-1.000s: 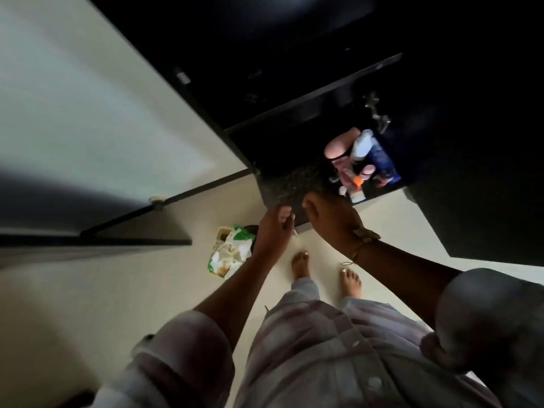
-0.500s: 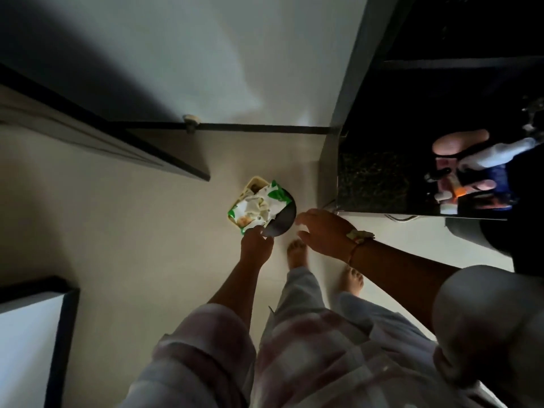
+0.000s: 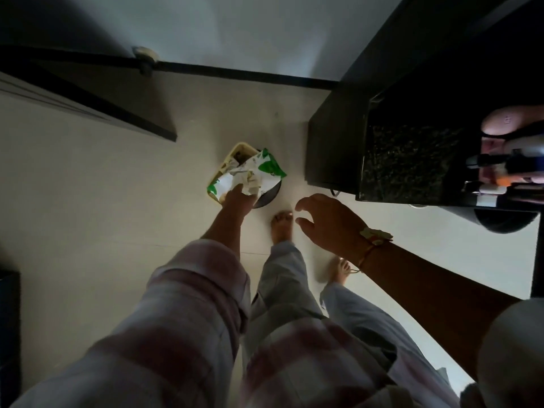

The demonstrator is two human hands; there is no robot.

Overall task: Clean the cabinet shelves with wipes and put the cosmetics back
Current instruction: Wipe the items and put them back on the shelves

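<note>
Now reaching down for a wipe.
Past the right hand [image 3: 326, 222] stands the big dark cabinet [image 3: 332, 148], its speckled shelf [image 3: 412, 163] holding cosmetics [image 3: 500, 175] at the far side. The green and white wipes pack [image 3: 250, 175] lies on a small tub [image 3: 224, 161] on the floor [image 3: 117, 201], right under the left hand [image 3: 237, 200]. It looks soft, light and crinkly, so pinching one wipe at the top opening seems best. The left hand reaches straight down, fingers on the pack; I cannot tell if they pinch anything. The right hand hangs beside it, fingers spread and a bit bent, holding nothing.
</note>
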